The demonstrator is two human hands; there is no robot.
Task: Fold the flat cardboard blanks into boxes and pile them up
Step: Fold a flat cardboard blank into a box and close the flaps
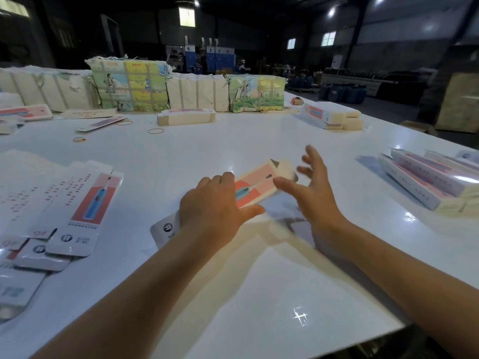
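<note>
Two hands worked one box [255, 186] at the middle of the white table [259, 281]. Its long axis ran from near-left to far-right, the open flapped end pointing away from you toward the far right. Your left hand [215, 206] lay over its near half, fingers curled down on it and thumb along its near edge. Your right hand [315, 189] was spread and blurred just beside the far end, thumb close to the box; whether it touched, you could not tell. Flat blanks [77, 203] lay fanned at your left, finished boxes [425, 180] piled at your right, well apart. Bare tabletop stretched ahead, and the table's near-right edge ran diagonally under your right forearm.
</note>
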